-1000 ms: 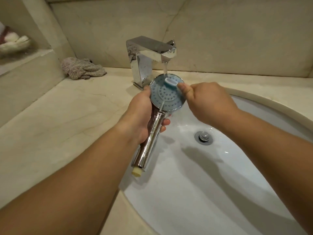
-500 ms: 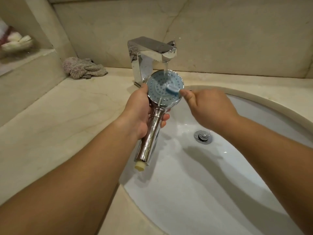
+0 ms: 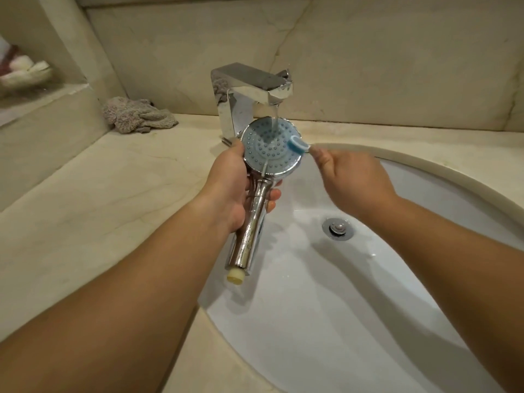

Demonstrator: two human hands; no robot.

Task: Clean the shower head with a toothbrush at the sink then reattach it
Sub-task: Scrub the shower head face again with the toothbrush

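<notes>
marble counter (image 3: 85,199), white sink (image 3: 326,321), faucet (image 3: 252,83) running.
l hand (image 3: 229,182) grips shower head (image 3: 270,148) handle; r hand (image 3: 354,180) pinches toothbrush (image 3: 297,145) at face's r edge.

the left hand (image 3: 231,184) gripped the chrome handle of the shower head (image 3: 270,148), its blue face turned up under the water running from the chrome faucet (image 3: 251,89). the right hand (image 3: 354,180) pinched a toothbrush (image 3: 297,145), whose blue head lay on the right rim of the face. below them sat the white sink (image 3: 354,321) with its drain (image 3: 338,228). a crumpled grey cloth (image 3: 136,116) lay on the beige counter (image 3: 99,199) at far left.
</notes>
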